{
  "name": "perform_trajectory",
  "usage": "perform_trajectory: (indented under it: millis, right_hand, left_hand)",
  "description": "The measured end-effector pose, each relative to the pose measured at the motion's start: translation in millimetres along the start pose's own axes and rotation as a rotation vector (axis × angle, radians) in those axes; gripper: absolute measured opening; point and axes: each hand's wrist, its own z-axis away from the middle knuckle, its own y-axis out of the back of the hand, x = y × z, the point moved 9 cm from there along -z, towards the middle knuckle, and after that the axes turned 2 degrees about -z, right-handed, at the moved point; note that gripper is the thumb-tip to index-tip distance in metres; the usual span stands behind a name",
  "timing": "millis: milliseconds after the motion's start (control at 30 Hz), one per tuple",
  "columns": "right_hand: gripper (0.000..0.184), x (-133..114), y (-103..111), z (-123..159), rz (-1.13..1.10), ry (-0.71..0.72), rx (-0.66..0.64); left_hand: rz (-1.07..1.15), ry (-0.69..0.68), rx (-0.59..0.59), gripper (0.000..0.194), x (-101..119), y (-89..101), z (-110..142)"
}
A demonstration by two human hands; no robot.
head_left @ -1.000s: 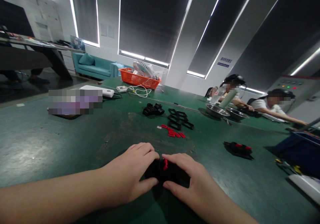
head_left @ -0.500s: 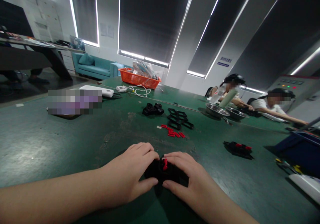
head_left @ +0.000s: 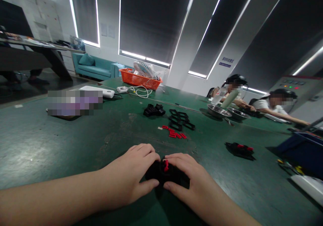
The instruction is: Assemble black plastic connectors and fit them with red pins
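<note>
On the green table a black plastic part (head_left: 164,175) with a small red piece (head_left: 166,165) at its middle sits between my hands. My left hand (head_left: 141,172) curls round its left side, thumb in front and fingers behind. From the right, my right hand (head_left: 186,175) grips it the same way, fingertips close to the red piece. Much of the part is hidden under my palms. Beyond my hands lie several small red clips (head_left: 175,133), several black rectangular frames (head_left: 178,120) and a heap of black pieces (head_left: 154,109).
Right of my hands lies a black part with red pieces (head_left: 240,150), near a blue bin (head_left: 300,152). An orange basket (head_left: 140,81) holds a fan at the back. Metal bowls (head_left: 218,111) stand near two people at the right. A white cable (head_left: 141,91) lies behind.
</note>
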Motion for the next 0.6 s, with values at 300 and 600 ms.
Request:
perform_trajectory:
  millis: [300, 600]
  right_hand:
    - [0.039, 1.8, 5.0, 0.0, 0.011, -0.013, 0.008]
    - [0.033, 12.6, 23.2, 3.2, 0.086, -0.055, 0.015]
  left_hand:
    - [-0.006, -0.003, 0.008, 0.03, -0.1, -0.7, 1.4]
    - [-0.016, 0.0, 0.021, 0.033, -1.0, 1.1, 2.6]
